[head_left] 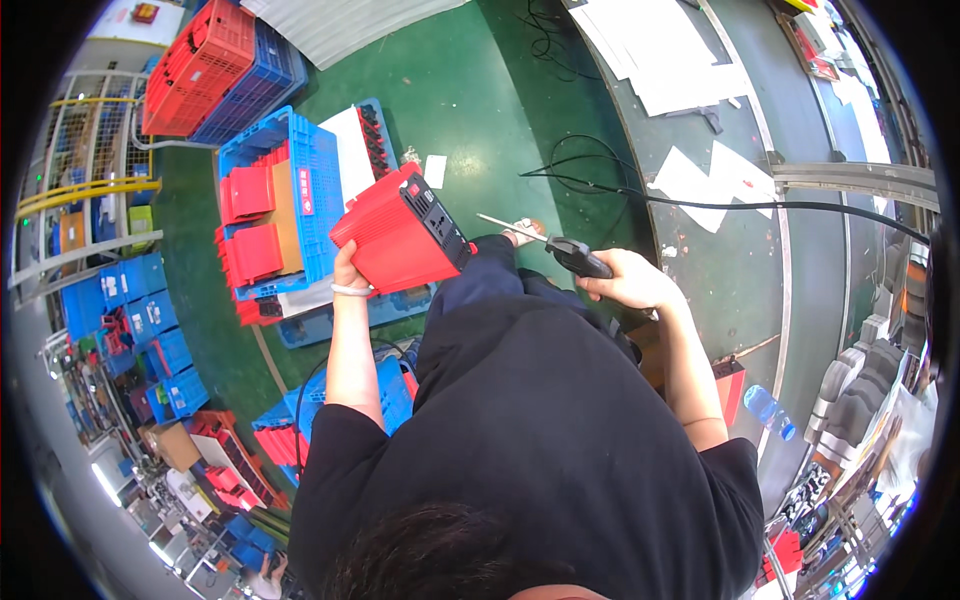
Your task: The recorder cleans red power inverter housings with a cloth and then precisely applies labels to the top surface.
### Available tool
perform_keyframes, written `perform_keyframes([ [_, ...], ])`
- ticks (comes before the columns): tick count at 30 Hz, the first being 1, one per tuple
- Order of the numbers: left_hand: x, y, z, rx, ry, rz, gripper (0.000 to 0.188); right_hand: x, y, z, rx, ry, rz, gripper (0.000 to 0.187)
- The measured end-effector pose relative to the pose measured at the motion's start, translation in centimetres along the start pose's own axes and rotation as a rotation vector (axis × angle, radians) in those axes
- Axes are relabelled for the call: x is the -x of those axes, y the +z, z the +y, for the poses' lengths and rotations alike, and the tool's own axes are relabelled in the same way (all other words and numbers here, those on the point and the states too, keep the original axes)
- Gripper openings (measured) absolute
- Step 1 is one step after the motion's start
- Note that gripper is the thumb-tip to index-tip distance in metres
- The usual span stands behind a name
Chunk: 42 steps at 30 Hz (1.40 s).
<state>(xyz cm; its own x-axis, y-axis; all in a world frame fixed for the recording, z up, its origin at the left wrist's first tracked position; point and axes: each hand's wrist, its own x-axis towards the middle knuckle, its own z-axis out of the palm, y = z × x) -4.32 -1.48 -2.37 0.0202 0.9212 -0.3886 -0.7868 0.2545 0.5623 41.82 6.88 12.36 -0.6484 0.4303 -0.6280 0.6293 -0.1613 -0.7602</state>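
Observation:
My left hand is closed on the near left edge of a red power inverter, a ribbed metal box. It is held tilted above the floor, its black end panel with a socket and a red switch facing right. In my right hand is a screwdriver with a thick dark handle and a long thin metal shaft. The shaft points left toward the inverter's panel, and its tip is apart from it. Some fingers of my left hand are hidden behind the box.
A blue crate with red housings stands left, behind the inverter. Stacked red and blue crates are at the far left. On the right, a workbench bears white papers, a black cable and a plastic bottle.

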Motion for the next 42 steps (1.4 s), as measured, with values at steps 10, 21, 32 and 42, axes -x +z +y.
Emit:
perform_keyframes([
  [10,0.3,-0.2,1.3,-0.109,-0.009,0.067,0.067,0.6,0.6,-1.0,0.083,-0.074,-0.082,0.026],
  [21,0.1,2.6,1.5,-0.263,-0.027,0.110,0.064,0.2,1.1,-2.1,0.194,0.057,0.108,0.032],
  [32,0.3,5.3,2.3,-0.526,-0.028,0.146,0.057,-2.5,3.1,-3.7,0.418,0.095,0.234,0.032],
  [42,1.1,5.4,2.5,-0.543,-0.018,0.190,0.059,-3.8,3.9,-3.9,0.483,0.039,0.253,0.034],
])
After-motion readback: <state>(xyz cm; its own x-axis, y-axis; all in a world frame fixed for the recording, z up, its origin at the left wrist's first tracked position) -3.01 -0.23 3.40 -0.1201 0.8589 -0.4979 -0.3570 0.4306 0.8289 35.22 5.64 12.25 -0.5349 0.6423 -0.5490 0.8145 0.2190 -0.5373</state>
